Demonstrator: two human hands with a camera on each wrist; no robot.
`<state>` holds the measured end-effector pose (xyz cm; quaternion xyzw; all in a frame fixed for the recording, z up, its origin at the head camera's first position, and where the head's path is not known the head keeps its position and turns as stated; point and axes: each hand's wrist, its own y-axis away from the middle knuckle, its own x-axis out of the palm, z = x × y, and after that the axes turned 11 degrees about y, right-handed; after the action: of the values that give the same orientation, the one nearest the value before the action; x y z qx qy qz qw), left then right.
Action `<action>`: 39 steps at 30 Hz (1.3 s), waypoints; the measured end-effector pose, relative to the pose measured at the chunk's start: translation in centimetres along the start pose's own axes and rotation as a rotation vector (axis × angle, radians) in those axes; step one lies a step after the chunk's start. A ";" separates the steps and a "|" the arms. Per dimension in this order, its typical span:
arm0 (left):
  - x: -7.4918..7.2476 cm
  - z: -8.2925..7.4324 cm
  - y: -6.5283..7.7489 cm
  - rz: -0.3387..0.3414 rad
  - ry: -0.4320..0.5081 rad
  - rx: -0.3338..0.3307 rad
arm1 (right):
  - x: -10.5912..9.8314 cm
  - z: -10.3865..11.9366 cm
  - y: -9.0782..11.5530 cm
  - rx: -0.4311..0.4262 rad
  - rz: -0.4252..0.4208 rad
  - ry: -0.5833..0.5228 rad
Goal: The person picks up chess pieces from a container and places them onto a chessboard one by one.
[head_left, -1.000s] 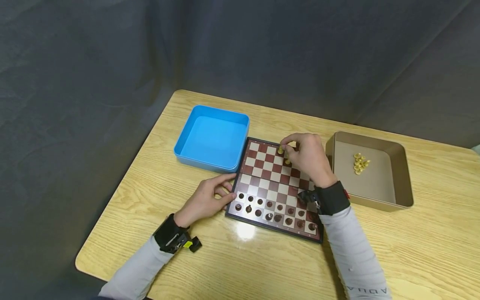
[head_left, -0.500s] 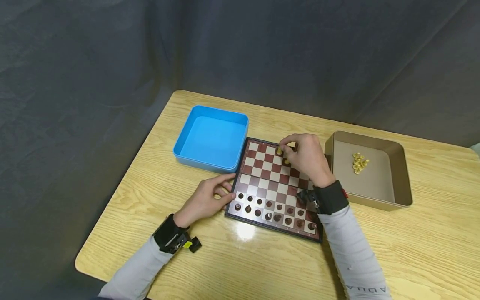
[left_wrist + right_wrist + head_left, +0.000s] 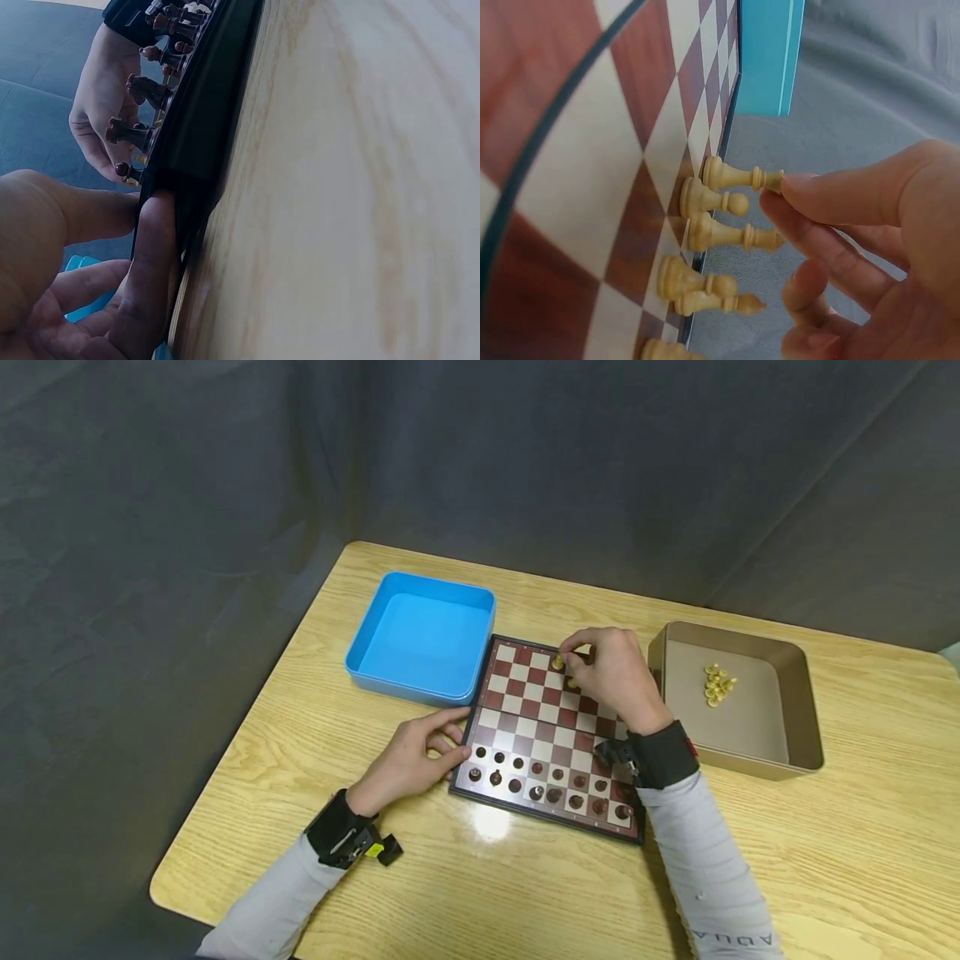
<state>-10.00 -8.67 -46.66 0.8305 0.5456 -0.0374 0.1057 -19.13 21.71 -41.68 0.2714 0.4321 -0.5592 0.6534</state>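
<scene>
A checkered chessboard (image 3: pixel 527 727) lies on the table, with dark chess pieces (image 3: pixel 536 793) in two rows along its near side. My left hand (image 3: pixel 407 756) holds the board's left edge, thumb at the top and a finger against the side in the left wrist view. At the far side, my right hand (image 3: pixel 617 672) pinches the top of a tall pale chess piece (image 3: pixel 731 175) between thumb and finger. Its base meets the board. Beside it stand a pale pawn (image 3: pixel 705 200) and several other pale pieces, mostly hidden by the hand in the head view.
A blue tray (image 3: pixel 371 678) touches or nearly touches the board's far left side. Right of the board is a brown box (image 3: pixel 806 710) with a small pile of pale chess pieces (image 3: pixel 717 685). A dark curtain (image 3: pixel 525 485) hangs behind the wooden table (image 3: pixel 465 893).
The head view has shifted very slightly. Both hands stay in place, the right still on the same pale piece and the left at the board's edge.
</scene>
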 end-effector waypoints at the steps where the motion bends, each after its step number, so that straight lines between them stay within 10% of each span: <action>1: 0.0 0.0 0.0 -0.001 -0.002 -0.001 | 0.0 0.0 0.0 -0.002 -0.001 0.002; 21: -0.6 0.1 0.4 -0.004 0.007 -0.015 | -2.0 -0.4 1.4 -0.045 -0.176 0.032; 39: -0.8 0.5 0.2 -0.006 0.011 -0.004 | -4.8 -4.4 3.6 0.081 -0.280 0.080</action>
<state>-10.08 -9.55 -46.97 0.8288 0.5487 -0.0322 0.1044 -16.82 28.63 -40.08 0.2565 0.4687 -0.6506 0.5396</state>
